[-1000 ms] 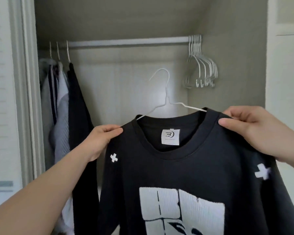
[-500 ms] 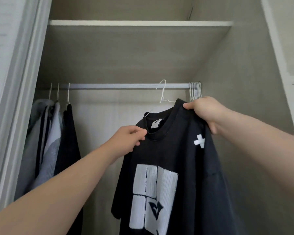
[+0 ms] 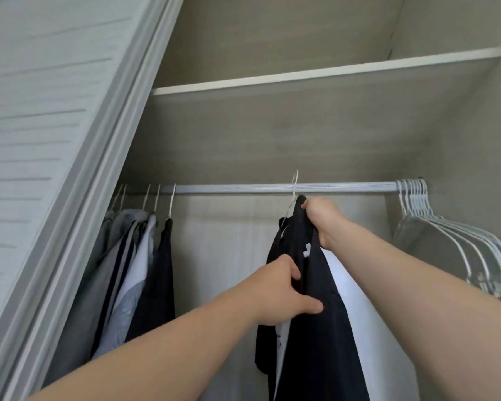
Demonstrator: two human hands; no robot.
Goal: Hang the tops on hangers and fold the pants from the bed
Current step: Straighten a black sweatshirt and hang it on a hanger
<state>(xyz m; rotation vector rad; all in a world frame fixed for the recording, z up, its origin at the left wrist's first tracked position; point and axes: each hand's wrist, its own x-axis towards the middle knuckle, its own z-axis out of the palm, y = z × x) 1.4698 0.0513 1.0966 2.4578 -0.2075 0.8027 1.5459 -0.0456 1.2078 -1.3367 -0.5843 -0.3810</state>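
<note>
**Item 1. Black top** (image 3: 324, 314): a dark garment with a small white mark near the shoulder. It hangs edge-on at the middle of the closet on a white wire hanger (image 3: 293, 195). The hanger's hook crosses the closet rod (image 3: 229, 188) and its tip shows above the rod. Whether it bears on the rod cannot be told.

**Item 2. Right hand** (image 3: 323, 219): clenched round the top's uppermost fold, just below the rod and beside the hanger's neck.

**Item 3. Left hand** (image 3: 278, 293): lower down, with fingers curled into the black fabric at its front edge and the thumb laid across the cloth.

**Item 4. Hung garments** (image 3: 136, 256): grey, white and dark pieces on wire hangers, bunched at the rod's left end, well apart from the black top.

**Item 5. Empty hangers** (image 3: 414, 198): a white bunch at the rod's right end.

**Item 6. Shelf** (image 3: 301, 75): a white-edged board above the rod.

**Item 7. Louvred door** (image 3: 41, 125): pale, at the left edge.
</note>
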